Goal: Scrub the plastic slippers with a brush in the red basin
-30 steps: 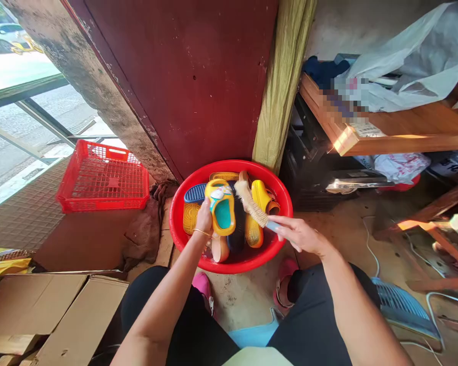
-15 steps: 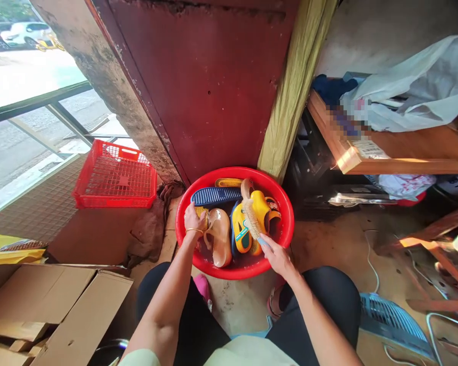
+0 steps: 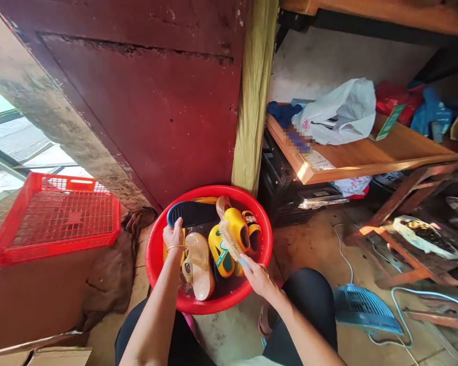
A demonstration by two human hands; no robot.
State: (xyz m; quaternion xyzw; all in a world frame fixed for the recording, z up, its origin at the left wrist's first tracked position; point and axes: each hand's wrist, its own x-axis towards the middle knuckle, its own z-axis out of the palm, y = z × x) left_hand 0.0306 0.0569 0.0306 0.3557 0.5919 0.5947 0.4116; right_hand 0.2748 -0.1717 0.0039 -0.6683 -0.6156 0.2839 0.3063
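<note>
In the head view, a red basin (image 3: 266, 269) holds water and several sandals and clogs. My left hand (image 3: 174, 235) is closed on the near left end of a dark blue slipper (image 3: 194, 213), which lies along the back of the basin. My right hand (image 3: 260, 277) grips the blue handle of a scrubbing brush (image 3: 229, 240), its pale bristles over the yellow clogs (image 3: 236, 223). Between my hands sits a beige sandal (image 3: 202, 272), wet and shiny. A yellow slipper with a dark opening (image 3: 253, 231) rests at the basin's right side.
A red plastic crate (image 3: 112, 223) stands to the left, beside a brown cloth (image 3: 114, 269). Behind the basin is a dark red door (image 3: 168, 112). On the right are a wooden table (image 3: 351, 165) with bags, a blue dustpan-like piece (image 3: 366, 307) and a cable (image 3: 399, 290) on the floor.
The view has swung to the right and the basin appears lower left. The blue slipper, earlier showing its ridged face, now shows a darker face in my left hand. The brush stays over the yellow clogs.
</note>
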